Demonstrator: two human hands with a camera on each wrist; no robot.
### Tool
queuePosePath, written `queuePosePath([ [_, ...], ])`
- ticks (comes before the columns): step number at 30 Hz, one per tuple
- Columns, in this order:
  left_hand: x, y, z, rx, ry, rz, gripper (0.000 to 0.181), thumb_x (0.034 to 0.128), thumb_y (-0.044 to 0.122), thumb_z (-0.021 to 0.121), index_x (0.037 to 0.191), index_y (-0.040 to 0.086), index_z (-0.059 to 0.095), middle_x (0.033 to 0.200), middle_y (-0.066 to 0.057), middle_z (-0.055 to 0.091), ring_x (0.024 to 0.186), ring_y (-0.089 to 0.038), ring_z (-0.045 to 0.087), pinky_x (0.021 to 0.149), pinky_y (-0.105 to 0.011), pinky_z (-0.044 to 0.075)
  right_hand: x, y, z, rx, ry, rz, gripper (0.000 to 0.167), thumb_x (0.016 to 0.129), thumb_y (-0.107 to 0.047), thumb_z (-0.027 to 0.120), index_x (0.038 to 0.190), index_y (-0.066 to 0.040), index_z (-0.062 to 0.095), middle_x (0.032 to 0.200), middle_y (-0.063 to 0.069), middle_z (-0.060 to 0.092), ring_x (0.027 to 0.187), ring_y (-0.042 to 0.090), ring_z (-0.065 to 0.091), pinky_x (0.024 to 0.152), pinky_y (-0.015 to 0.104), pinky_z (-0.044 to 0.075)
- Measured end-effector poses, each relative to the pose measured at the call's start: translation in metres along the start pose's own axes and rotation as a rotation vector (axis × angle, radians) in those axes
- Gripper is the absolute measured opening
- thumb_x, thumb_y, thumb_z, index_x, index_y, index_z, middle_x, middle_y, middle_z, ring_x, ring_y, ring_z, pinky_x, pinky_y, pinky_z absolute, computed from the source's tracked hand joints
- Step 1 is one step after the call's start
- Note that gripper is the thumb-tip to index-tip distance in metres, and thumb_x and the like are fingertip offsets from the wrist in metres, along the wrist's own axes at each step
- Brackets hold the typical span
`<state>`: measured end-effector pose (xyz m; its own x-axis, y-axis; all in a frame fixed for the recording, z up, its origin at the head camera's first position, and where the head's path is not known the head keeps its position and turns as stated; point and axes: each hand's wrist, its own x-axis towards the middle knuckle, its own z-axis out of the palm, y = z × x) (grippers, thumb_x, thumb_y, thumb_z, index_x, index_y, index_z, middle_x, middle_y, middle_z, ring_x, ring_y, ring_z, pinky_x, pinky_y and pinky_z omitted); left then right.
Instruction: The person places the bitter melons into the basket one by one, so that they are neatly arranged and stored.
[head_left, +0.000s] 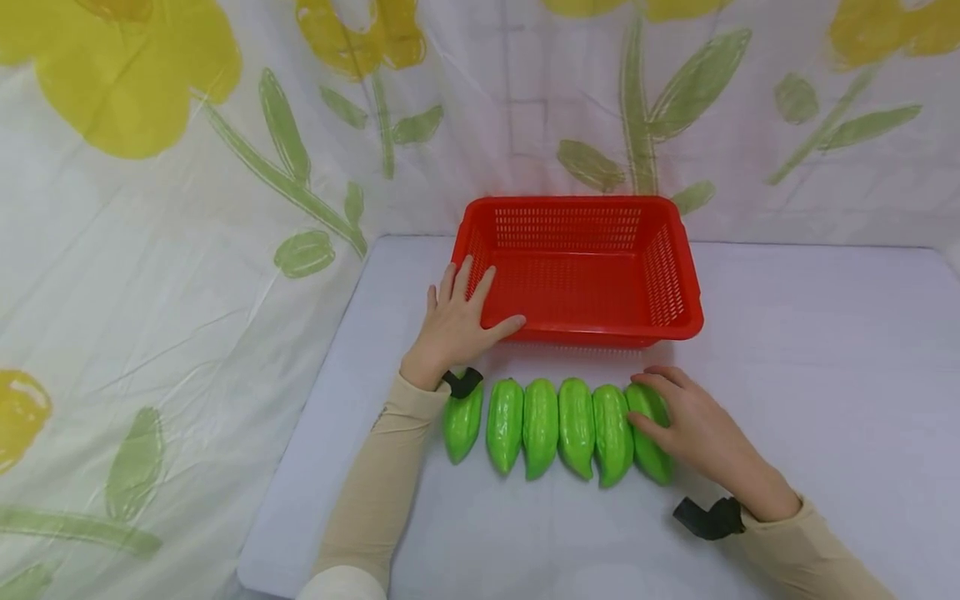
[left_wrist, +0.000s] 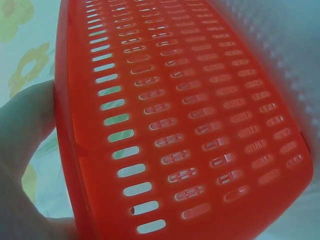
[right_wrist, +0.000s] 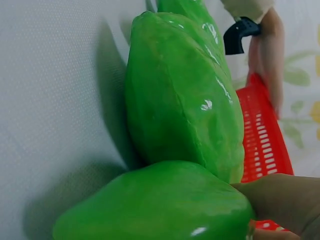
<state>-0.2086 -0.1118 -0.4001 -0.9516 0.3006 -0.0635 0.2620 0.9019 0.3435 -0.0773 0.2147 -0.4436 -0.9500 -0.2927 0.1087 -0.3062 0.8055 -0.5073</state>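
Observation:
Several glossy green, ridged, gourd-like vegetables point(head_left: 576, 429) lie side by side in a row on the table. My right hand point(head_left: 701, 433) has its thumb and fingers around the upper part of the rightmost green gourd point(head_left: 654, 454), which still lies on the table. In the right wrist view that gourd point(right_wrist: 155, 205) touches its neighbour point(right_wrist: 185, 95). My left hand point(head_left: 453, 325) rests with spread fingers on the left rim of a red plastic basket point(head_left: 577, 332). The left wrist view shows the slotted basket wall point(left_wrist: 190, 120). The leftmost gourd point(head_left: 462, 429) is partly hidden by the left wrist.
The basket stands behind the row on a white table point(head_left: 817, 350). A white curtain point(head_left: 480, 142) with yellow flowers and green leaves hangs behind and to the left. Both wrists wear black straps point(head_left: 708, 518).

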Motion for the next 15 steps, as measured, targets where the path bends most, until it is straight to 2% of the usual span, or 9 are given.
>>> queuePosePath([
  [4, 0.0002, 0.0017, 0.0004, 0.005, -0.006, 0.007, 0.098, 0.0938, 0.077, 0.048, 0.169, 0.026, 0.012, 0.177, -0.007, -0.003, 0.162, -0.035, -0.005, 0.127, -0.066, 0.004, -0.0009, 0.0046, 0.0031, 0.027, 0.013, -0.009, 0.048, 0.087, -0.014, 0.082, 0.129, 0.003, 0.066, 0.126, 0.021, 0.067, 0.115, 0.039, 0.064, 0.097, 0.059, 0.055],
  [15, -0.0004, 0.0013, -0.0009, 0.008, -0.012, -0.001, 0.097, 0.0943, 0.074, 0.050, 0.169, 0.024, 0.013, 0.177, -0.007, 0.000, 0.161, -0.036, -0.005, 0.127, -0.066, 0.008, -0.0007, 0.0063, 0.0080, 0.076, 0.039, -0.004, 0.050, 0.086, -0.012, 0.083, 0.130, 0.002, 0.065, 0.126, 0.020, 0.067, 0.115, 0.039, 0.064, 0.096, 0.059, 0.055],
])
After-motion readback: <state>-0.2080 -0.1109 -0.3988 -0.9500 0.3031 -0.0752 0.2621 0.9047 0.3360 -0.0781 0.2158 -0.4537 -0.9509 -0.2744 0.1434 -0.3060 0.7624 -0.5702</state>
